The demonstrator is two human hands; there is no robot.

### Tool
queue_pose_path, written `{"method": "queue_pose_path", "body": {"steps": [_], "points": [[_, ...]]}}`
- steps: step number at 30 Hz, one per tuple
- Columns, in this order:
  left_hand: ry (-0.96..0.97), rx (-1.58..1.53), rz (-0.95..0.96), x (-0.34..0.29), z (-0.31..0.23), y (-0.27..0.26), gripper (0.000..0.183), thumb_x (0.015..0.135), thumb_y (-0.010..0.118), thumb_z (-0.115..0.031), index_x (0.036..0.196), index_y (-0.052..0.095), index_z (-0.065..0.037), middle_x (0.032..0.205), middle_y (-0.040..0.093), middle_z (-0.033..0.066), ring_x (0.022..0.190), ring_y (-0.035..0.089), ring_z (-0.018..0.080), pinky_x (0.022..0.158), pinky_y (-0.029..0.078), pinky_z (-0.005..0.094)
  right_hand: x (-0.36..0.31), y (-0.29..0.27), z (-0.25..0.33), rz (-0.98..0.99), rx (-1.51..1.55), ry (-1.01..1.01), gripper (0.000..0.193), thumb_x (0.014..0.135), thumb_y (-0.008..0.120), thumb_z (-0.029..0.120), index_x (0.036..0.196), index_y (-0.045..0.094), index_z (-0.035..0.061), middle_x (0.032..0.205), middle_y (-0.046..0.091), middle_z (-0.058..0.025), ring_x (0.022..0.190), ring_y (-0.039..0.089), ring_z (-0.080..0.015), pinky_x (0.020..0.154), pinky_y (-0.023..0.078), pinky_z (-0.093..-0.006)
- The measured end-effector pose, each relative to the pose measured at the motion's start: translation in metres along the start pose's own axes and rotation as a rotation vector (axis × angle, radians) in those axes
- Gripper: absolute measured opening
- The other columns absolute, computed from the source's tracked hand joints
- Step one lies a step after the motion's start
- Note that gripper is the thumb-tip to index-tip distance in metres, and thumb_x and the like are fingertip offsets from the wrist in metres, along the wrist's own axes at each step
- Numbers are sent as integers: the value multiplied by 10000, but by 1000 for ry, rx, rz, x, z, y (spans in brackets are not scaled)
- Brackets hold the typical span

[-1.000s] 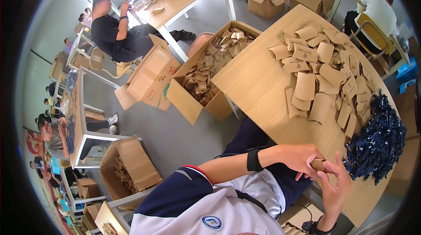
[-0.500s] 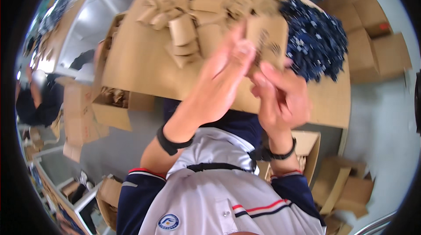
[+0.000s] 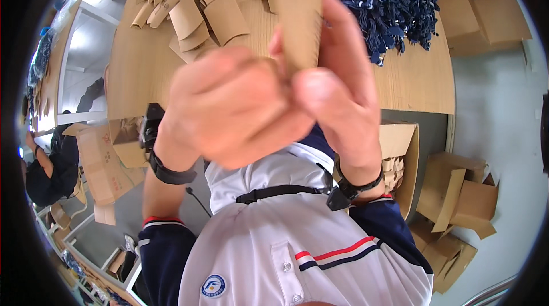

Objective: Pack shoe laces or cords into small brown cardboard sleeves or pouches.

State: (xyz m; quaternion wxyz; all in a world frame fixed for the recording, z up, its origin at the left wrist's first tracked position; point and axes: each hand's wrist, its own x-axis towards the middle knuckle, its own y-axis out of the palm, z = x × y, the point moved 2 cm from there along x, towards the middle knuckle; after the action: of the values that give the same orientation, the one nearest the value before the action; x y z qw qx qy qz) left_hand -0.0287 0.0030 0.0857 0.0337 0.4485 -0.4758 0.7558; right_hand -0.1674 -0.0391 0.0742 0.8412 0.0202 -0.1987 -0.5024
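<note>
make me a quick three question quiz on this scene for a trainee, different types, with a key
1. True or false: on the table, the heap of dark blue cords lies to the right of the spread of brown card packets.

2. What is the right hand holding?

3. What colour is the strap around the left wrist?
A) red
B) black
C) white

Key:
1. True.
2. One brown card packet, blurred at this moment.
3. B, black.
</note>
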Motion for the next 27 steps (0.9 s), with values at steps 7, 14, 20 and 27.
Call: {"method": "queue_pose_path", "body": {"steps": [7,14,20,27], "points": [[-302,-388,-60,2,33,-11,239,861,638,-280,812,631,-47,929,657,215,1033,572,296,904,413,476,-4,-4,0,326,461,476,398,909,600,141,1273,491,22,939,606,-65,725,530,-101,615,438,-235],[-264,-660,254,3,47,-20,291,907,554,-254,820,653,6,1289,556,290,1252,432,400,1031,320,527,-8,0,15,284,160,525,199,899,674,218,989,633,46,701,601,6,558,491,-26,410,349,-194],[-654,-701,11,-8,33,-3,293,928,518,-208,823,634,40,1221,583,228,1135,514,290,990,362,414,-2,-1,1,167,-15,349,243,907,671,179,1050,608,-8,752,624,-12,637,559,-82,526,447,-247],[-1483,-891,-654,51,6,3,155,944,600,-123,893,599,23,846,613,51,810,573,95,740,456,208,1,-6,-9,63,-669,-180,339,767,785,19,1065,629,-19,896,675,-57,848,628,-140,760,503,-255]]}}
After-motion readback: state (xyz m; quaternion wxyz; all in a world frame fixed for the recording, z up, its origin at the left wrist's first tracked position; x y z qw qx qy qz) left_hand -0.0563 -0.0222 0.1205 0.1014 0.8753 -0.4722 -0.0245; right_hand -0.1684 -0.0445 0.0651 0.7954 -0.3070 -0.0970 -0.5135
